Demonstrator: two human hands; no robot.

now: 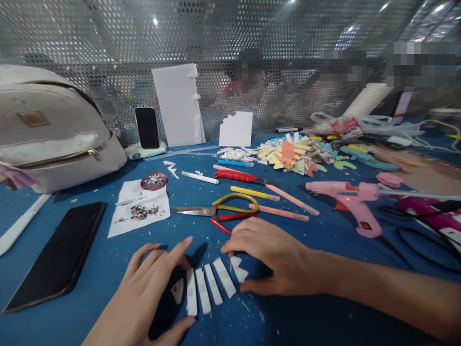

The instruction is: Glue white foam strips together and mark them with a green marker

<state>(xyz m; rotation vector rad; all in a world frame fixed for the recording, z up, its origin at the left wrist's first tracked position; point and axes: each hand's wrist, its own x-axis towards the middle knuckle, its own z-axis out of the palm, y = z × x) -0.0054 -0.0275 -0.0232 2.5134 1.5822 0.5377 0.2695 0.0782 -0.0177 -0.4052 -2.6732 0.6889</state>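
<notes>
A row of small white strips (224,277) lies fanned on the blue table, several with a clear blob on top. My left hand (151,276) has its thumb and index finger at the two ends of the leftmost white strip (192,292), gripping it lengthwise. Just left of it, in that hand's shadow, is a small white rounded piece (177,291). At the row's right end, my right hand (270,257) holds a jagged white piece (238,270) between fingertips and thumb, against the table. Scissors (201,210) and red-handled pliers (221,226) lie just beyond.
A pink glue gun (345,192) with its cord lies right. Markers (254,193), a red-handled cutter (236,176) and foam scraps (288,153) spread behind. Left are a black phone (57,250), glitter on paper (122,223) and a white backpack (54,129). A perforated metal screen (118,43) rises behind.
</notes>
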